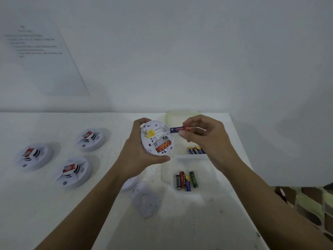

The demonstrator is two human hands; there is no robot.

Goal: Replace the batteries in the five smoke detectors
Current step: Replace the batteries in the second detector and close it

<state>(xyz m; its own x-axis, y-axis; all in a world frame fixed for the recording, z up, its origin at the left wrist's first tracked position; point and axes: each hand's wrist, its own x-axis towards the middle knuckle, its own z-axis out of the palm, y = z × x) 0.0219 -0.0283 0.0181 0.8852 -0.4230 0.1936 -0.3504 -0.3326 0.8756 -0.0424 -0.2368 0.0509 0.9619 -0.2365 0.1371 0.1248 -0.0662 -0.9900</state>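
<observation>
While the left hand [142,154] cradles one detector [157,138] back-side up above the tabletop [45,204], the battery bay faces the wearer — held so, presumably, to keep the slots in plain sight and within reach of the other hand

Item, detector in hand: cover off, bay open; one orange cell [163,147] seated in the lower slot, the slot above it seemingly vacant. Left grip wrapped round the rim, fingers behind, thumb along the lower edge

Item, blue-and-red cell [179,129]: pinched at its red end by the right hand [203,136], thumb and forefinger closed on it, blue end pointing at the detector's edge, just beside it but not in the bay. Whether it is going in or coming out cannot be told

Item, three detectors [69,172] at left: face up, set apart from one another, each with a red tag on top — likely parked as a batch, done or waiting, unclear which

Item, white cover [146,199]: lying below the left wrist, probably put aside to free the bay; a second white piece shows partly behind the forearm

Item, clear tray [212,170] at right: loose cells [186,180] in the near compartment, yellow-and-blue cells [195,150] in the far one — two lots kept separate, presumably spent from fresh
</observation>
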